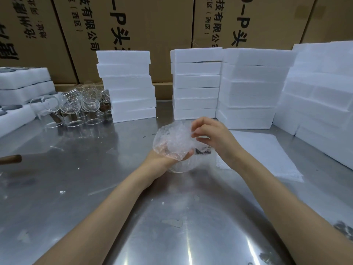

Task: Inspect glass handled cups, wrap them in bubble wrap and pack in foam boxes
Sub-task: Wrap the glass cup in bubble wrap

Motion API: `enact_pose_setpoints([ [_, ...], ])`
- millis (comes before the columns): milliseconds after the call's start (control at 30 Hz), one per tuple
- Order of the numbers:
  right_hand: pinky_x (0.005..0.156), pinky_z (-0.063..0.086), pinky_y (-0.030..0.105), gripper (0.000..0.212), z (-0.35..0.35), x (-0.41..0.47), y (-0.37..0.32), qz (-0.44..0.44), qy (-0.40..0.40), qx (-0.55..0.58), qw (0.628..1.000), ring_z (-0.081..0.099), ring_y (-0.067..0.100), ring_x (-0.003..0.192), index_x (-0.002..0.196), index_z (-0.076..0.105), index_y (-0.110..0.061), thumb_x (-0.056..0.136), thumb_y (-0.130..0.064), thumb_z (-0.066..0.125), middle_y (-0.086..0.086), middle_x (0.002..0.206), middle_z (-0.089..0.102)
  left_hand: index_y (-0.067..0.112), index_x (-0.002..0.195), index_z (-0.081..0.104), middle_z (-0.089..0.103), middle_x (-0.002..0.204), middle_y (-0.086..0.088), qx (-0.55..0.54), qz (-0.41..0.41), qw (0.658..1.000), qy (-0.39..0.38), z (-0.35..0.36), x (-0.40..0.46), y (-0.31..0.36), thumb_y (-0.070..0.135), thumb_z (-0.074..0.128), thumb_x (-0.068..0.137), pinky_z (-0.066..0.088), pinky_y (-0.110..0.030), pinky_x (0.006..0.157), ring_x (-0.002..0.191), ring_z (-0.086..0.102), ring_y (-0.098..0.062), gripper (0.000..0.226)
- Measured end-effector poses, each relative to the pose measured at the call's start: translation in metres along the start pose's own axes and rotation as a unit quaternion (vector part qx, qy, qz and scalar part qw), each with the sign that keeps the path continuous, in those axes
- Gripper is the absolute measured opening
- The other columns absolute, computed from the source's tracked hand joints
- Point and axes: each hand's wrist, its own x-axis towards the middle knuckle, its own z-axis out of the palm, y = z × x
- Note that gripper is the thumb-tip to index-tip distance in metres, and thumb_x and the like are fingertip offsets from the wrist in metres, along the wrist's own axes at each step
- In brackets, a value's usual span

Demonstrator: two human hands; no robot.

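Cup [180,165], swathed in bubble wrap [172,141], was cradled above the desk [95,178] in the curled left hand [168,159], the right hand [212,137] pinching the wrap's top; foam boxes [196,83] stood behind, unwrapped cups [76,108] far left.

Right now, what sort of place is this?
Probably a warehouse packing station: stacked foam boxes, large printed cartons behind, and loose glass cups on a steel table.

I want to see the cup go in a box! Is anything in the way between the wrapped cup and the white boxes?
Nothing visible blocks it. The bubble-wrapped glass cup, held in the left hand with the right hand pinching the wrap, has only bare steel table before the stacked white foam boxes.
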Motion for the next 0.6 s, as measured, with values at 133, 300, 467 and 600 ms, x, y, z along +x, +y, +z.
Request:
enact_pose_setpoints([
  [133,0.088,0.047,0.027,0.023,-0.009,-0.002,0.000,-0.020,-0.077,0.007,0.997,0.064,0.008,0.095,0.096,0.068,-0.032,0.084,-0.014,0.066,-0.013,0.098,0.069,0.030,0.101,0.061,0.069,0.088,0.029,0.016,0.042,0.999,-0.027,-0.002,0.001,0.003,0.023,0.080,0.075,0.044,-0.002,0.071,0.085,0.062,0.015,0.034],
  [300,0.076,0.047,0.016,0.005,-0.007,-0.008,-0.002,0.004,-0.146,-0.133,0.980,0.065,0.003,0.081,0.083,0.075,-0.022,0.080,-0.019,0.073,-0.007,0.083,0.072,0.014,0.103,0.055,0.061,0.091,0.007,0.103,0.065,0.992,-0.025,-0.005,0.003,0.009,0.040,0.086,0.062,0.045,-0.011,0.068,0.079,0.059,-0.005,0.058],
  [467,0.085,0.045,0.026,0.013,-0.004,-0.008,-0.004,0.016,-0.125,-0.215,0.968,0.062,0.001,0.081,0.073,0.073,-0.029,0.083,-0.023,0.069,-0.015,0.077,0.069,0.025,0.109,0.051,0.052,0.112,0.007,0.204,0.116,0.972,0.003,-0.013,-0.008,0.011,0.060,0.073,0.057,0.046,-0.017,0.084,0.102,0.054,-0.005,0.066],
  [600,0.062,0.037,0.046,0.032,0.006,-0.008,-0.005,-0.010,-0.106,-0.278,0.955,0.036,0.020,0.060,0.049,0.045,-0.011,0.079,-0.024,0.051,0.005,0.055,0.039,0.009,0.097,0.052,0.049,0.095,-0.001,0.344,0.309,0.881,0.100,-0.018,-0.015,0.022,0.052,0.055,0.080,0.040,-0.028,0.075,0.086,0.048,-0.018,0.047],
])
